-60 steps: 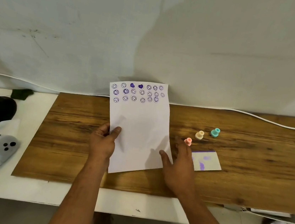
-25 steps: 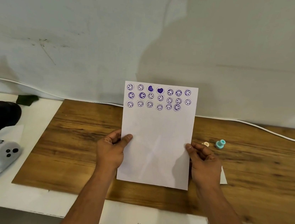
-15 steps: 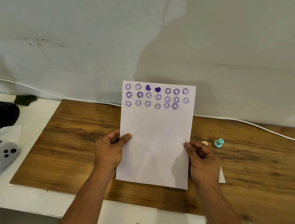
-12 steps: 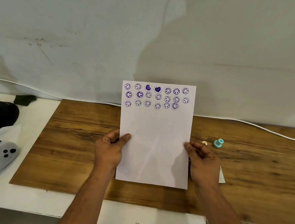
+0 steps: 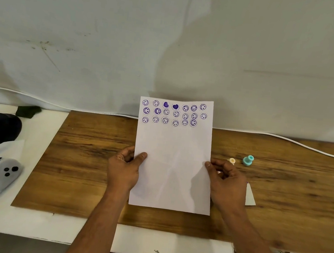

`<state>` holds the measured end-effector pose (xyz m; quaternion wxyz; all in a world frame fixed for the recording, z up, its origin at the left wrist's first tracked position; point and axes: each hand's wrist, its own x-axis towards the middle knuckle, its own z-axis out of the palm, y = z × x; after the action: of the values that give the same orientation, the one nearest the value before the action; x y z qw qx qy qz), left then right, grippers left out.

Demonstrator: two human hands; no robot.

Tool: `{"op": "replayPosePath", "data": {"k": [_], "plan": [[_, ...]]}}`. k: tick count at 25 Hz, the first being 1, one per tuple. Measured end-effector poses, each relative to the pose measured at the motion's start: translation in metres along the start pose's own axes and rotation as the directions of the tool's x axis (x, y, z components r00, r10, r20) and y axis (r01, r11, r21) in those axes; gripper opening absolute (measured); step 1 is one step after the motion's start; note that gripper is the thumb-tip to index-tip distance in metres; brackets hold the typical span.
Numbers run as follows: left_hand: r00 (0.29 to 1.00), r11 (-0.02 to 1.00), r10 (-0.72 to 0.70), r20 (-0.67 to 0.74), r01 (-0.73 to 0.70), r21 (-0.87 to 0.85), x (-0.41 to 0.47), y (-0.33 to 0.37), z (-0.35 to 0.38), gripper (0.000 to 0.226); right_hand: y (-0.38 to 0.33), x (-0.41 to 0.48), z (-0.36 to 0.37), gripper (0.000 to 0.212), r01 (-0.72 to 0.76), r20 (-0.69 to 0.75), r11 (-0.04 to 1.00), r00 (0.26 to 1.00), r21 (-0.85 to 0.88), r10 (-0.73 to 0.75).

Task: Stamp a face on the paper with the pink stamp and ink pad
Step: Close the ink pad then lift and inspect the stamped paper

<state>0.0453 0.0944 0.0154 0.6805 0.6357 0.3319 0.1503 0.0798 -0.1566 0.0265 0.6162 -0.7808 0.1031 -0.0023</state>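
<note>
Still upright as before, paper (image 5: 173,160) pinched between left hand (image 5: 124,170) and right hand (image 5: 227,185).

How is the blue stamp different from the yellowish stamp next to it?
The teal stamp is blue-green; the cream stamp is pale yellowish. The teal stamp shows whole, out on the bare wooden board; the cream stamp is partly hidden behind the right hand, closer to the paper. Both are small and sit on the board.
</note>
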Motion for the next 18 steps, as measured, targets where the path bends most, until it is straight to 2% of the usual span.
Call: {"op": "replayPosePath", "data": {"k": [4,8,10,11,13,14,16,18], "plan": [[0.999,0.984,-0.034,-0.042,0.041,0.175,-0.001,-0.010,-0.001,0.034,0.006,-0.009,0.006,0.011,0.079,0.017,0.961,0.997,-0.266,-0.077],[1.000,0.926,-0.007,-0.021,0.014,0.377,-0.008,-0.016,0.003,0.039,0.010,-0.015,0.015,0.032,0.202,0.123,0.832,0.979,-0.517,-0.161],[1.000,0.900,0.010,-0.018,-0.002,0.436,-0.011,-0.017,0.004,0.040,0.013,-0.019,0.018,0.044,0.314,0.196,0.724,0.949,-0.615,-0.245],[1.000,0.893,0.013,-0.015,-0.005,0.450,-0.011,-0.017,0.004,0.041,0.014,-0.022,0.020,0.045,0.363,0.243,0.633,0.931,-0.683,-0.272],[1.000,0.887,0.011,-0.014,-0.003,0.463,-0.012,-0.018,0.005,0.042,0.016,-0.031,0.026,0.042,0.425,0.331,0.442,0.902,-0.790,-0.277],[1.000,0.880,0.016,-0.016,-0.006,0.475,-0.012,-0.017,0.004,0.043,0.018,-0.035,0.029,0.039,0.445,0.367,0.381,0.892,-0.810,-0.263],[0.999,0.862,0.034,-0.015,-0.022,0.507,-0.012,-0.017,0.004,0.042,0.019,-0.042,0.035,0.037,0.452,0.395,0.337,0.891,-0.826,-0.226],[0.998,0.845,0.060,-0.010,-0.046,0.533,-0.012,-0.017,0.002,0.041,0.020,-0.045,0.038,0.044,0.443,0.392,0.323,0.895,-0.836,-0.212]]}}
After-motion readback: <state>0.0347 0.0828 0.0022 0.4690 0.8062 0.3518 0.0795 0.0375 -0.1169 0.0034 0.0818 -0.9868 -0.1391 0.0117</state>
